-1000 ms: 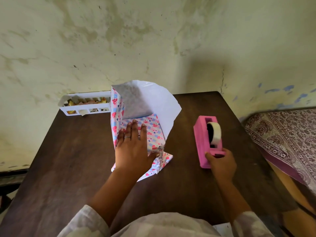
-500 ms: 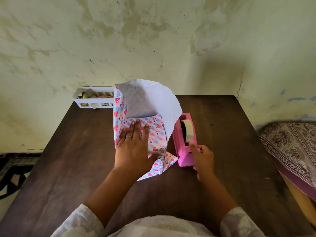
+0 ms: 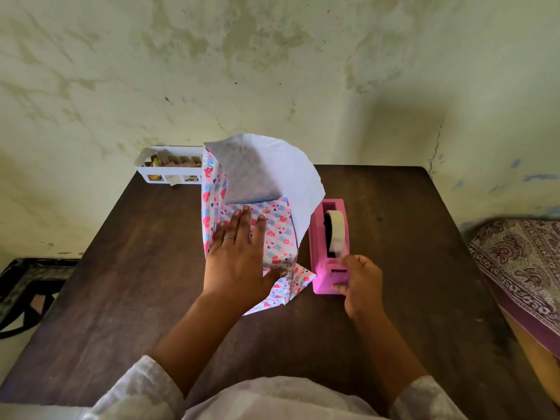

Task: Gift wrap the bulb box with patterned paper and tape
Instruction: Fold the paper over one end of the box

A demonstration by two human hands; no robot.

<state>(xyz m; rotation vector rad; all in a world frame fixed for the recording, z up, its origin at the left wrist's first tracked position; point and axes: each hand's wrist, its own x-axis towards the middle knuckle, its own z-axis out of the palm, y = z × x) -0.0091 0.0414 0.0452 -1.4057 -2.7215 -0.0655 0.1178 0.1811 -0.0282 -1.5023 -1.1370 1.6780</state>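
Bulb box (image 3: 274, 237) in heart-print paper under flat left hand (image 3: 239, 256); right hand (image 3: 359, 281) grips pink dispenser (image 3: 330, 247)

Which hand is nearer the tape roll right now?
Right. The right hand grips the pink dispenser just below the tape roll. The left hand lies flat on the wrapped box, across from the dispenser.

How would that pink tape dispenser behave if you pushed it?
The pink tape dispenser looks blocky, with a long flat base on the wooden table, so it would probably slide rather than tip. Its tall, narrow shape might topple under a sideways shove. The right hand grips its near end, probably steadying it.
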